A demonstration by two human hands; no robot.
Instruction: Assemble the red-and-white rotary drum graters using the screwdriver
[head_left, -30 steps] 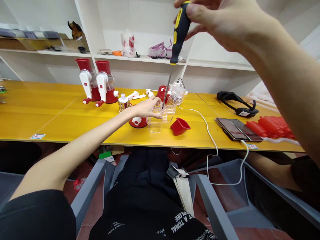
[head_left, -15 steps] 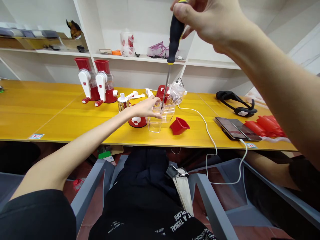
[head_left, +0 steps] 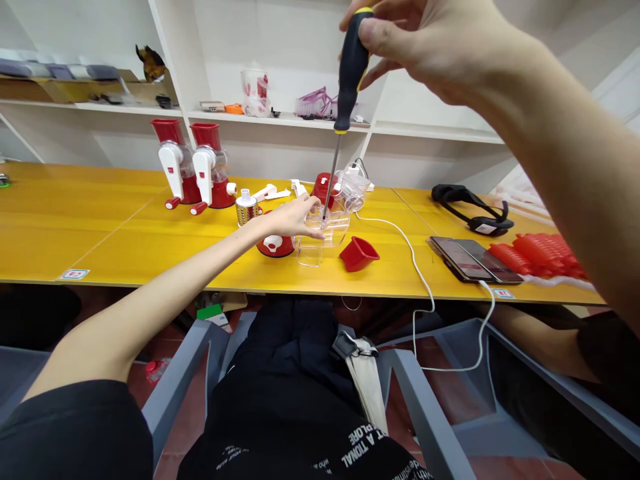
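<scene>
High over the table, my right hand (head_left: 400, 40) grips the dark handle of a screwdriver (head_left: 349, 80) with yellow trim. Its thin shaft slants down, the tip reaching into a clear plastic housing (head_left: 333, 230) on the table. My left hand (head_left: 299, 219) has its fingers closed on the left side of that housing. Just under the left wrist stands a red and white base (head_left: 276, 247). To the right of the housing lies a red hopper (head_left: 359, 254). A metal grater drum (head_left: 247, 209) stands to the left, partly behind my forearm.
Two assembled red and white rotary graters (head_left: 213, 167) stand at the back left. Behind the housing are another red base (head_left: 324, 189) and a clear part (head_left: 353, 190). A white cable (head_left: 407, 240) runs past phones (head_left: 473, 259), a black headset (head_left: 473, 208) and red ribbed pieces (head_left: 540, 255).
My right hand has shifted slightly right, showing more of the screwdriver handle's yellow top. The tip stays in the housing, and my left hand keeps its hold.
</scene>
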